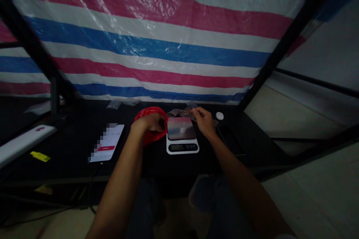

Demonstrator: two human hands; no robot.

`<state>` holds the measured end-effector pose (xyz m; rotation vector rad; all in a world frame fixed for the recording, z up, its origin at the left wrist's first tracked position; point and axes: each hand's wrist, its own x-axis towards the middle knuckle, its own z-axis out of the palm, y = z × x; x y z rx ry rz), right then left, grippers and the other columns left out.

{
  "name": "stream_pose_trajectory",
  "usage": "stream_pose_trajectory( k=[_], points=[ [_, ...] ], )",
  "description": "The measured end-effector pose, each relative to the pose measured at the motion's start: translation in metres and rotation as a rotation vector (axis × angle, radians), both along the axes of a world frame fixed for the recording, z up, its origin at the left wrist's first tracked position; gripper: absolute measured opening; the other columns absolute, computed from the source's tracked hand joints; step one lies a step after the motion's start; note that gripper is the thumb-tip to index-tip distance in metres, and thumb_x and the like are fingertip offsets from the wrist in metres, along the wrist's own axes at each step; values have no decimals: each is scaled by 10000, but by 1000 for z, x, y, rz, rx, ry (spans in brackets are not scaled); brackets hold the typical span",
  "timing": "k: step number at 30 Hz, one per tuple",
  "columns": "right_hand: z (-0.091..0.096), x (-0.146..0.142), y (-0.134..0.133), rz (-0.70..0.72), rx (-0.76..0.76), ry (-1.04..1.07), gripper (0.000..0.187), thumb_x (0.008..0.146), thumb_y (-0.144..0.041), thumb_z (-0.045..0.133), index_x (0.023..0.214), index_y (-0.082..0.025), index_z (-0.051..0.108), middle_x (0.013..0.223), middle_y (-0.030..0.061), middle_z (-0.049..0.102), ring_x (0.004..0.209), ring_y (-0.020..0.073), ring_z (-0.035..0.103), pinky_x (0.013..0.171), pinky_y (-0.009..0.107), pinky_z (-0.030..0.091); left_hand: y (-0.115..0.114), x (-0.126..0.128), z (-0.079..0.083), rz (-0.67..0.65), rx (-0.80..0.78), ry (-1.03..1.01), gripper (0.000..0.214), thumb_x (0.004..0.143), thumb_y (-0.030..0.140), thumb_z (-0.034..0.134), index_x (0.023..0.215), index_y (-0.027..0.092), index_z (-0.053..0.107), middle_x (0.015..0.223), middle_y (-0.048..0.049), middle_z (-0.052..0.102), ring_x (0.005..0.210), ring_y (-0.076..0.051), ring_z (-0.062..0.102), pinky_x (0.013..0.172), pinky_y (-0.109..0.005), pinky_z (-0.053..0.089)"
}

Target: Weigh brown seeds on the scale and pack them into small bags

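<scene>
A person's left hand [150,124] grips, clenched, a crumpled red plastic bag [151,139] beside a digital kitchen scale [182,146] on the tabletop. The right hand [204,120] pinches a clear plastic packet [179,112] just behind the scale, off its platform.

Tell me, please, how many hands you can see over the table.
2. The left hand grips a red plastic bag left of the digital kitchen scale; the right hand pinches a clear plastic bag beyond the scale's right side.
</scene>
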<state>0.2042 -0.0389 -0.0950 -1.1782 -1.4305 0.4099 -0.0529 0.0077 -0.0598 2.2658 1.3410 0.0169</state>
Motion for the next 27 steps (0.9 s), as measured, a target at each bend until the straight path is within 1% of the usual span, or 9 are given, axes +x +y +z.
stream_pose_trajectory(
  k=[3, 7, 10, 14, 17, 19, 22, 24, 27],
  points=[
    [-7, 5, 5, -27, 3, 83, 352, 872, -513, 605, 736, -206, 711, 755, 41, 730, 743, 220, 662, 720, 339, 501, -2, -1, -6, 16, -100, -89, 349, 709, 153, 698, 1047, 229, 729, 973, -26, 796, 803, -186, 748, 639, -212, 527],
    [-15, 12, 1, -52, -22, 155, 385, 886, -548, 591, 738, -213, 707, 752, 42, 733, 749, 219, 670, 730, 339, 515, -8, -8, -18, 84, -48, -150, 240, 782, 201, 634, 1003, 205, 730, 1021, -65, 792, 884, -209, 747, 725, -247, 539],
    [-16, 13, -2, -52, -27, 157, 395, 900, -549, 578, 732, -213, 701, 740, 39, 727, 741, 211, 667, 732, 336, 518, -14, -11, -22, 92, -68, -170, 263, 764, 161, 592, 965, 218, 752, 1010, -51, 799, 883, -206, 749, 757, -249, 536],
    [-13, 12, -3, -59, -28, 166, 388, 901, -531, 586, 709, -213, 698, 725, 37, 721, 718, 202, 654, 722, 334, 512, -20, -13, -18, 89, -91, -188, 234, 786, 202, 586, 927, 225, 772, 921, -33, 803, 780, -202, 743, 673, -245, 525],
    [-11, 11, -4, -65, -18, 158, 388, 901, -524, 587, 705, -210, 705, 714, 35, 716, 708, 200, 645, 700, 329, 506, -23, -16, -16, 146, -108, -230, 225, 814, 237, 583, 930, 222, 775, 854, -26, 797, 697, -195, 729, 605, -246, 518],
    [-10, 11, -5, -64, -15, 137, 390, 905, -518, 584, 702, -208, 706, 707, 33, 710, 708, 198, 640, 696, 325, 502, -23, -20, -16, 185, -98, -253, 237, 806, 224, 596, 959, 231, 778, 863, -15, 801, 722, -192, 739, 630, -242, 535],
    [-10, 11, -7, -57, -21, 106, 392, 914, -509, 577, 693, -210, 700, 685, 26, 691, 690, 192, 621, 683, 319, 489, -23, -27, -14, 210, -25, -232, 254, 792, 207, 624, 985, 251, 784, 906, 4, 807, 799, -197, 753, 705, -241, 553],
    [-10, 10, -8, -50, -24, 88, 388, 920, -498, 571, 688, -213, 698, 671, 22, 680, 678, 190, 611, 668, 316, 480, -24, -30, -9, 200, 30, -221, 239, 797, 215, 633, 976, 256, 786, 943, 14, 807, 840, -199, 753, 737, -238, 552],
    [-10, 9, -9, -34, -22, 87, 377, 922, -483, 570, 685, -217, 694, 668, 22, 682, 677, 192, 617, 661, 317, 478, -29, -31, 2, 185, 75, -231, 232, 812, 218, 620, 970, 259, 784, 957, 23, 802, 839, -191, 746, 733, -230, 546]
  ],
)
